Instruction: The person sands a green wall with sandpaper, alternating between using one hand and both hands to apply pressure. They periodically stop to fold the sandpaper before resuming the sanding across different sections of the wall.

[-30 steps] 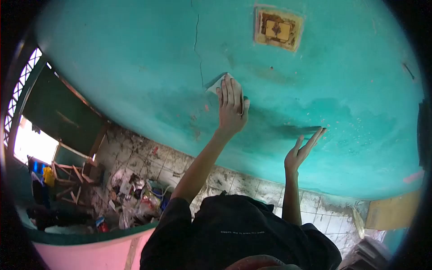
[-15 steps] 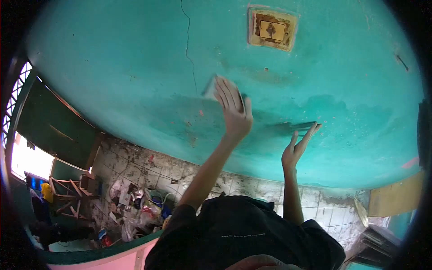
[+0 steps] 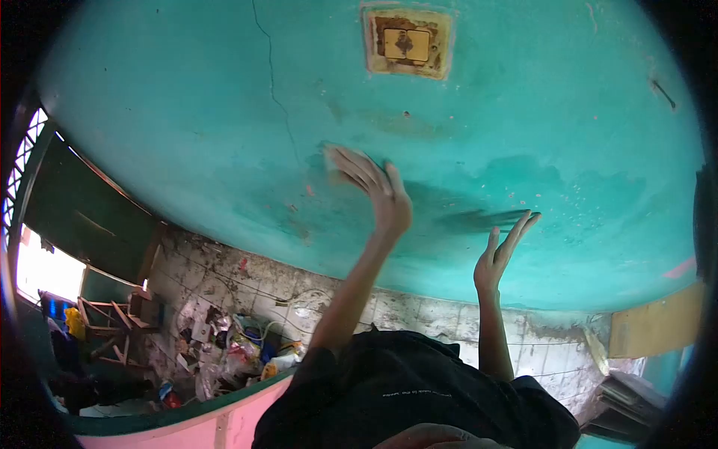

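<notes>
My left hand [image 3: 368, 179] lies against the turquoise wall [image 3: 479, 112], its fingers pressed over a thin pale sheet [image 3: 331, 166] that looks like sandpaper. Only a blurred edge of this sheet shows past the fingertips; the palm hides the rest. Lower and to the right, my right hand [image 3: 502, 258] is open, fingers stretched up with the tips at the wall and nothing visible in it. Around the left hand the paint is stained dark, with small chipped spots. A thin crack [image 3: 271, 78] runs down the wall to the upper left of that hand.
A dirty switch plate [image 3: 407, 45] sits in the wall above. A nail-like piece [image 3: 663, 94] sticks out at right. White tiles [image 3: 254, 273] line the area below. Plastic bags and clutter [image 3: 224, 344] lie lower left, near a wooden frame [image 3: 112, 322]. A tan board [image 3: 654, 323] stands right.
The view has turned a little to the right. My left hand has slid slightly down the wall with the sheet, its fingers now slanting more to the left. The right hand stays nearly in place.
</notes>
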The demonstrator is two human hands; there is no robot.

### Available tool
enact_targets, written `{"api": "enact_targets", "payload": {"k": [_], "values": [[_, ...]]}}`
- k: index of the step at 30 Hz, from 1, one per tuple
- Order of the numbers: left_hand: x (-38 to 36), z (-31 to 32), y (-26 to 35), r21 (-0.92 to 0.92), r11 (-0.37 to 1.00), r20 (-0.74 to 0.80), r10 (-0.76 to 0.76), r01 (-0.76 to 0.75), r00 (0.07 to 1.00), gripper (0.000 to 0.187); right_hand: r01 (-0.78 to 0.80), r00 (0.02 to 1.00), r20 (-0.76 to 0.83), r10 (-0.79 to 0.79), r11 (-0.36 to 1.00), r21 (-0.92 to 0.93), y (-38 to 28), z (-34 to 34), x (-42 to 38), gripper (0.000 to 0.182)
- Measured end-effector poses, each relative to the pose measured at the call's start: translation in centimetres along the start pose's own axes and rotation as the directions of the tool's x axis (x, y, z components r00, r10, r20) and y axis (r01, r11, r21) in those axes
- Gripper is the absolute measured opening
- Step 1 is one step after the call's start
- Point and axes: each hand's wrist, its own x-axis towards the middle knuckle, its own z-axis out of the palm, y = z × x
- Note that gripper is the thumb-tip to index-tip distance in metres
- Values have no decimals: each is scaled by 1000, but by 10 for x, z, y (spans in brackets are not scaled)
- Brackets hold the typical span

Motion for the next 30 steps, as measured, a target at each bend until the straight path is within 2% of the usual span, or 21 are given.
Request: {"api": "enact_targets", "payload": {"k": [1,3,5,8,10,11,13,14,15,16,17,20,22,24,27,28,30], "values": [[31,-5,17,-41,998,-123,-44,40,991,75,32,999,9,-31,999,-37,3,-9,6,66],[103,-43,33,62,973,-90,228,-223,969,72,79,996,45,-76,994,-78,13,-28,18,66],[150,-57,55,12,989,-184,146,-147,972,70,-6,999,-32,4,998,-65,26,-39,23,66],[99,-24,59,17,998,-175,61,-59,983,70,-9,999,-34,8,999,-31,32,-41,23,68],[16,22,79,-355,935,-141,-34,-18,989,70,23,999,-44,-23,1000,-6,35,-35,25,69],[1,34,83,-337,941,-156,-32,-23,987,70,17,998,-59,-18,1000,-11,35,-33,25,69],[-12,39,98,40,995,-64,-87,90,994,72,15,998,-54,-15,1000,-12,35,-36,25,69],[7,34,78,-29,990,-173,-142,139,975,72,33,999,-28,-34,999,-41,34,-43,24,70],[58,10,52,-101,980,-276,-195,174,941,72,51,999,-4,-51,996,-67,34,-50,25,70],[104,-17,20,-273,956,-353,-204,108,913,71,47,999,4,-47,997,-57,34,-55,27,70],[150,-41,-26,-313,942,-373,-238,120,897,68,67,998,-8,-68,996,-62,34,-61,30,70],[145,-40,-3,-294,946,-358,-242,137,902,65,92,996,-19,-93,995,-45,37,-73,32,70],[82,27,34,-171,985,-455,-111,36,884,62,117,993,-33,-117,993,-13,39,-73,41,69],[81,35,49,-145,988,-459,-113,51,881,63,159,986,-51,-159,987,-14,40,-78,46,68],[70,38,70,-96,984,-442,-177,149,879,65,209,976,-56,-208,978,5,39,-93,59,67],[105,2,52,-268,935,-434,-331,231,838,69,206,978,-47,-205,978,15,40,-98,62,67],[156,-49,-1,-405,856,-344,-468,320,814,77,235,969,-98,-228,969,72,42,-108,64,66]]}}
